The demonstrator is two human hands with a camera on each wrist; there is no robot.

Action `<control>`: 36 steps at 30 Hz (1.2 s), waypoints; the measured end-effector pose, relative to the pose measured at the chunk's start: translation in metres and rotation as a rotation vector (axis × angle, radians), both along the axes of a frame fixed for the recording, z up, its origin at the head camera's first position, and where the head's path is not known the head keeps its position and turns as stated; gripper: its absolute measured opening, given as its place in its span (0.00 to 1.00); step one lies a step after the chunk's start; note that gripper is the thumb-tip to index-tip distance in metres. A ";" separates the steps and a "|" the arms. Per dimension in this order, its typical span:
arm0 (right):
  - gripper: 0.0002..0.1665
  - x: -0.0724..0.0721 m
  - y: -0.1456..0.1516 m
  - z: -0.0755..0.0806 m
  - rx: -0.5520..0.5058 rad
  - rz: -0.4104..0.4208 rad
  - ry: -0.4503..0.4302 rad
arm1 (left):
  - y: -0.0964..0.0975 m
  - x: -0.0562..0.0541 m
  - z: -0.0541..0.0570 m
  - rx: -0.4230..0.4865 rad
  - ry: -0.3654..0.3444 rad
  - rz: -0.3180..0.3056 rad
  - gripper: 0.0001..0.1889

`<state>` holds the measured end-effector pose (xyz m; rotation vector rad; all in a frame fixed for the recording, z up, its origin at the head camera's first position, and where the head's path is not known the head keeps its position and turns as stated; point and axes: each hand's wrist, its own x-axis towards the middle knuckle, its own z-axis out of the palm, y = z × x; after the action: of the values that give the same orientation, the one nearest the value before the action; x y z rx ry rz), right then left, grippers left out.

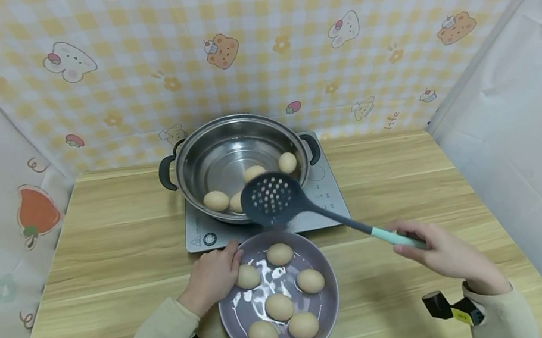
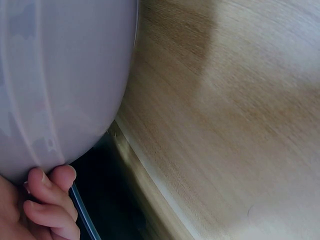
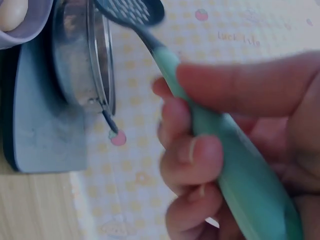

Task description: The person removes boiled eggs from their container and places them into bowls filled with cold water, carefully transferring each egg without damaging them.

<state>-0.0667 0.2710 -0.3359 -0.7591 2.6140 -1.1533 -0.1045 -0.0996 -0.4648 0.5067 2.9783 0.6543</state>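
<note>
My right hand [image 1: 445,250] grips the mint-green handle of a dark slotted skimmer [image 1: 331,216]. The skimmer's perforated head is over the front rim of a steel pot [image 1: 228,131], partly covering the eggs behind it. Several brown eggs [image 1: 287,162] lie in the pot. In front of the pot is a purple deep plate [image 1: 333,315] with several eggs [image 1: 303,326] in it. My left hand [image 1: 214,278] holds that plate at its upper left rim. Curled fingers [image 2: 52,197] meet the plate's edge in the left wrist view. In the right wrist view, fingers wrap the green handle [image 3: 250,185].
The pot stands on a grey induction cooker [image 1: 328,183], with black side handles [image 1: 166,173] sticking out. A wooden table [image 1: 114,239] lies beneath everything. A yellow checked cloth [image 1: 252,33] hangs behind, and white walls [image 1: 526,106] close the sides.
</note>
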 end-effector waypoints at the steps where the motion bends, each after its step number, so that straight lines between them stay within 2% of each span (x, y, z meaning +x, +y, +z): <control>1: 0.16 -0.003 -0.002 0.001 -0.002 -0.029 0.008 | 0.000 0.000 0.000 -0.002 0.008 0.000 0.10; 4: 0.16 -0.011 -0.011 0.002 0.007 -0.135 0.046 | 0.000 0.000 0.000 -0.003 0.027 0.004 0.11; 8: 0.16 -0.022 -0.024 0.000 0.073 -0.270 0.118 | 0.000 0.000 0.000 -0.002 0.024 0.003 0.10; 11: 0.16 -0.030 -0.034 -0.004 0.110 -0.327 0.147 | 0.000 0.000 0.000 -0.006 0.015 -0.002 0.10; 18: 0.16 -0.045 -0.052 -0.014 0.122 -0.350 0.140 | 0.000 0.000 0.000 -0.007 0.004 -0.005 0.10; 27: 0.17 -0.060 -0.065 -0.019 0.254 -0.403 0.200 | 0.000 0.001 0.000 -0.004 0.019 0.002 0.10; 36: 0.18 -0.063 -0.073 -0.019 0.309 -0.358 0.179 | 0.000 0.001 0.000 -0.001 0.011 -0.001 0.10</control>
<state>-0.1302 0.1981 -0.3552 -0.3554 3.0681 -0.7482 -0.1038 -0.1000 -0.4649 0.5129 2.9882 0.6521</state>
